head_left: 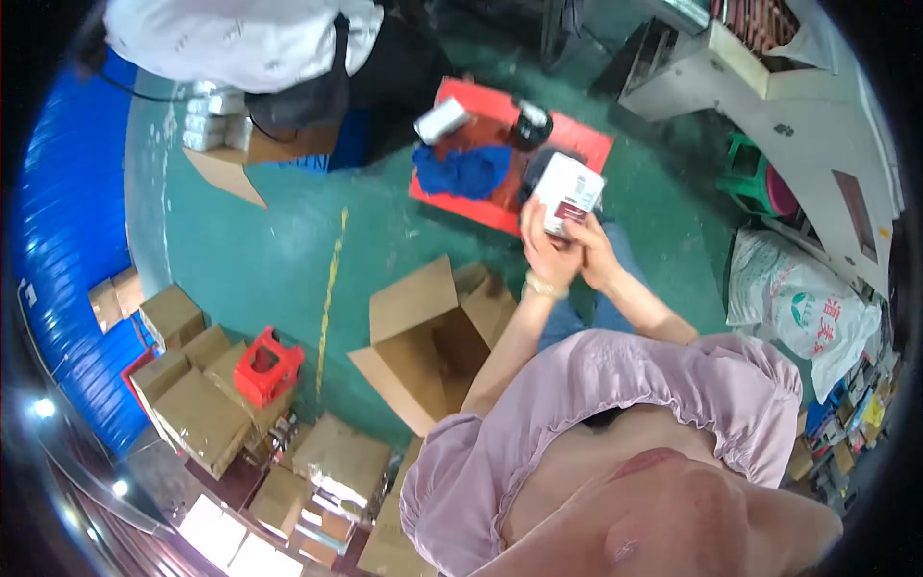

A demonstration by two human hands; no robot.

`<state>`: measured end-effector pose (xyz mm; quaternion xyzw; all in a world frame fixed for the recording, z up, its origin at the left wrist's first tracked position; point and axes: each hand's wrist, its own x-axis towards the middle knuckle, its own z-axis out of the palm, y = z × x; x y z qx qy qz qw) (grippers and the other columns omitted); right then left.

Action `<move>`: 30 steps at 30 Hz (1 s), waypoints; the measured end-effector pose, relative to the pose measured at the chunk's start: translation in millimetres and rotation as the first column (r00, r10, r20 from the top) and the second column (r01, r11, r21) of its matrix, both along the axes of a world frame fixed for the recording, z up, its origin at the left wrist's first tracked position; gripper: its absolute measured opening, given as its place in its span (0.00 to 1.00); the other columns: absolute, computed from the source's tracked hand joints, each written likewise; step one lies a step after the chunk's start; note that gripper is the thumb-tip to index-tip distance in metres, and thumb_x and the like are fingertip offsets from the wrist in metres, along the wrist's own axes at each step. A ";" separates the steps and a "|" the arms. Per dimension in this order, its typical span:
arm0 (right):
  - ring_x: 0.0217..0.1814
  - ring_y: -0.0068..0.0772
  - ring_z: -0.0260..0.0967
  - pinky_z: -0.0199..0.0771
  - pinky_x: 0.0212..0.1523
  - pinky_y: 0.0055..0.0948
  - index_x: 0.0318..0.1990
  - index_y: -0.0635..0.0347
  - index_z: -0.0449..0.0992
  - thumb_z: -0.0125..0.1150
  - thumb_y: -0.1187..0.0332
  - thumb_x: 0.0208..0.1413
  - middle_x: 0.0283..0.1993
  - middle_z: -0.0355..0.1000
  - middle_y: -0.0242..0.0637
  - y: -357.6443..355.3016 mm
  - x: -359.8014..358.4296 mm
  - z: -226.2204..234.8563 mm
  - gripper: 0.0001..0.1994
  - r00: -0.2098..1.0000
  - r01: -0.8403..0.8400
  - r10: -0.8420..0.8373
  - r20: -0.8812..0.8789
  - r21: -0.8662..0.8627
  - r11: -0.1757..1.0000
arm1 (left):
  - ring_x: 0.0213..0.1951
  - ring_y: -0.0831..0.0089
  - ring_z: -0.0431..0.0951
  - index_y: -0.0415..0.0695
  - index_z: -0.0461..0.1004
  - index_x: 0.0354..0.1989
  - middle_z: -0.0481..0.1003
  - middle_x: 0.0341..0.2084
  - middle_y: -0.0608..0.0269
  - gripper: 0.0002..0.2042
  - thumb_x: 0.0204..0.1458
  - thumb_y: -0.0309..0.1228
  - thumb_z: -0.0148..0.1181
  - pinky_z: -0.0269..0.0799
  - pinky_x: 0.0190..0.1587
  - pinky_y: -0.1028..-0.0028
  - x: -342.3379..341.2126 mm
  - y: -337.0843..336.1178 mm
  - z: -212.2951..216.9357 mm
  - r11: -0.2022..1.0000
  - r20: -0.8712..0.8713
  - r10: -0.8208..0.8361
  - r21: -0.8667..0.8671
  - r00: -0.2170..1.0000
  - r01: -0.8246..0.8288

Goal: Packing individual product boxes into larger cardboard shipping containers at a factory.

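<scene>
Both my hands are closed on a small white box with a dark red patch, above my lap. My left hand grips its near left side, with a pale bracelet on that wrist. My right hand has its fingers at the near right edge. Beyond the box stands a low red table, partly covered by it. On this table lie a crumpled blue cloth, another white box and a dark round object I cannot make out. Beside my left forearm, an open cardboard box shows its bare inside.
Stacked cartons with a red stool on top stand at the left. At the far left, another open carton holds white packs. A grey machine, a green stool and a white sack line the right.
</scene>
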<state>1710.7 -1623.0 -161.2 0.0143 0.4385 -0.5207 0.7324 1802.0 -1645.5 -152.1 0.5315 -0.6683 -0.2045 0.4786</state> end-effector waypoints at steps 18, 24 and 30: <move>0.49 0.31 0.64 0.66 0.46 0.29 0.52 0.68 0.64 0.69 0.58 0.41 0.48 0.67 0.43 -293.7 -412.5 72.7 0.32 0.362 0.423 -0.557 -0.748 -0.400 0.813 | 0.50 0.53 0.69 0.38 0.65 0.53 0.69 0.48 0.46 0.37 0.32 0.41 0.70 0.64 0.53 0.66 173.1 -268.1 -140.5 0.463 0.137 -0.152 0.885 0.979 -0.052; 0.46 0.37 0.69 0.67 0.48 0.33 0.43 0.68 0.73 0.64 0.47 0.42 0.45 0.71 0.47 -372.2 -526.9 7.2 0.30 -0.036 0.404 0.000 -0.999 -0.014 0.915 | 0.47 0.59 0.72 0.41 0.69 0.49 0.73 0.43 0.52 0.35 0.29 0.42 0.73 0.66 0.50 0.67 101.3 -257.4 -110.1 0.489 0.299 -0.349 0.867 0.888 -0.100; 0.45 0.35 0.70 0.66 0.47 0.32 0.43 0.65 0.74 0.62 0.45 0.43 0.42 0.73 0.45 -414.3 -470.4 -0.7 0.30 -0.264 0.174 -0.066 -0.962 -0.114 0.978 | 0.43 0.69 0.73 0.44 0.71 0.46 0.75 0.39 0.59 0.30 0.29 0.37 0.73 0.67 0.48 0.71 149.4 -228.3 -123.2 0.311 0.025 -0.380 0.945 0.925 0.103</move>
